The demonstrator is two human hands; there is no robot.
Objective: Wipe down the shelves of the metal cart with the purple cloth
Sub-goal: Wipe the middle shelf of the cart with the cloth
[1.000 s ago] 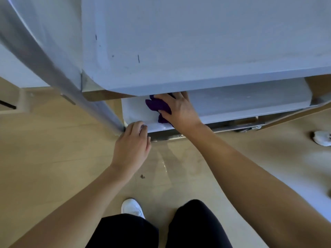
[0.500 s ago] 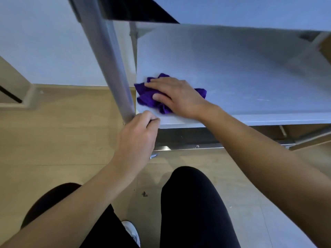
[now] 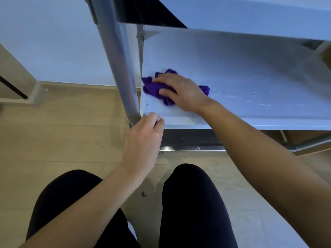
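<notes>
Purple cloth [image 3: 155, 88] lies bunched near the front left corner of the shelf [image 3: 250, 77], pressed under the flat fingers of the right hand [image 3: 182, 92]. Left hand [image 3: 143, 140] curls round that corner's edge, beside the metal post [image 3: 118, 59].

The right hand [image 3: 180, 92] covers the middle of the cloth [image 3: 155, 88], so only its bunched ends show on either side of the hand. The left hand [image 3: 143, 138] has its fingertips curled out of sight at the shelf [image 3: 241, 72] corner, and whether they grip the shelf edge or the post [image 3: 121, 68] cannot be told. The shelf runs off the right edge, and the post and upper shelf [image 3: 250, 13] run off the top. Both forearms and the legs [image 3: 189, 203] are cut at the bottom. A shoe [image 3: 132, 230] shows only as a sliver between the legs. A dark speck [image 3: 143, 194] on the floor is too small to tell.
</notes>
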